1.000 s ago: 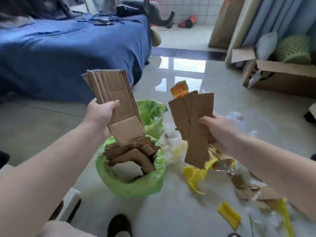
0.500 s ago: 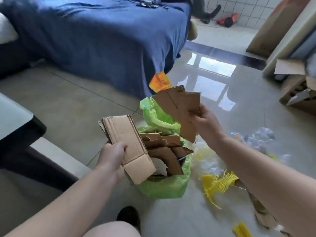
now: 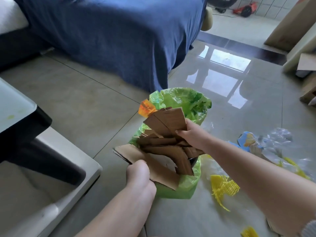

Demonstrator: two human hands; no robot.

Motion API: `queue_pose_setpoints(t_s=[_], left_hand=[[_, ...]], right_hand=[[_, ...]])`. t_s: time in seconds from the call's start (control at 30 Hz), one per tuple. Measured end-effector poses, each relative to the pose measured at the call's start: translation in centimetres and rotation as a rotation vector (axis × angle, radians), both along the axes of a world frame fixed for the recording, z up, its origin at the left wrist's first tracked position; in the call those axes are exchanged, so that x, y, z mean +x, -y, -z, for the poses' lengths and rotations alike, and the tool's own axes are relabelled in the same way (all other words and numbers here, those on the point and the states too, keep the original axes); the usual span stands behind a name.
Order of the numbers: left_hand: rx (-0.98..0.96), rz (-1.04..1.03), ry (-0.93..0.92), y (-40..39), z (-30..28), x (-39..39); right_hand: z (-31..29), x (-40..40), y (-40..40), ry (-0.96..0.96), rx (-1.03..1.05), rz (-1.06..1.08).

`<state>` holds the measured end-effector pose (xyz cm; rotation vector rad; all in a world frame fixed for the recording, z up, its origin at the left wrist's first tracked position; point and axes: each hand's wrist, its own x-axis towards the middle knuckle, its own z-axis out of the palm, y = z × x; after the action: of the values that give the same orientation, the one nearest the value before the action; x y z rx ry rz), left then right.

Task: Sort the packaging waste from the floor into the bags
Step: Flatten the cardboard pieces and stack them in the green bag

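Observation:
A green bag [image 3: 185, 188] stands on the floor, stuffed with brown cardboard scraps [image 3: 164, 147]. My left hand [image 3: 139, 175] grips a folded cardboard stack [image 3: 162, 173] that lies across the bag's near rim. My right hand [image 3: 192, 135] holds a bundle of cardboard pieces [image 3: 168, 121] with an orange scrap [image 3: 146, 107] at its far end, right over the bag's mouth. A second green bag [image 3: 186, 100] stands open just behind. Yellow netting [image 3: 224, 186], clear plastic [image 3: 277, 139] and a blue wrapper [image 3: 248, 140] lie on the floor to the right.
A bed with a blue cover [image 3: 119, 35] fills the back left. A dark table corner [image 3: 22, 117] and a pale bench [image 3: 51, 185] stand at my left. Cardboard boxes [image 3: 307, 65] sit at the far right. The glossy tile floor [image 3: 85, 100] lies between.
Both hands have come down toward the front green bag. The left stack now rests on its near rim and the right bundle hangs over its mouth. The camera has tilted down and left.

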<state>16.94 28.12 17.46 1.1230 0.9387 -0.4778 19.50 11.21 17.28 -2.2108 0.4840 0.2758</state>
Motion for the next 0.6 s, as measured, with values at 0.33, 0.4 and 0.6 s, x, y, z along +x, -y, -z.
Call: queue_pose_setpoints(t_s=[0.33,0.4,0.6], left_hand=[[-0.189,0.222,-0.026,0.4,1.1,-0.1],[-0.180,0.237,0.002,0.0,1.5,-0.1],[-0.217,0.229,0.110,-0.5,2.2,-0.1]], right_hand=[[0.4,0.4,0.8,-0.096,-0.130,-0.189],[-0.3,0.5,1.1,-0.015,-0.147,-0.199],[-1.1,0.9,0.9,0.160,-0.373,-0.314]])
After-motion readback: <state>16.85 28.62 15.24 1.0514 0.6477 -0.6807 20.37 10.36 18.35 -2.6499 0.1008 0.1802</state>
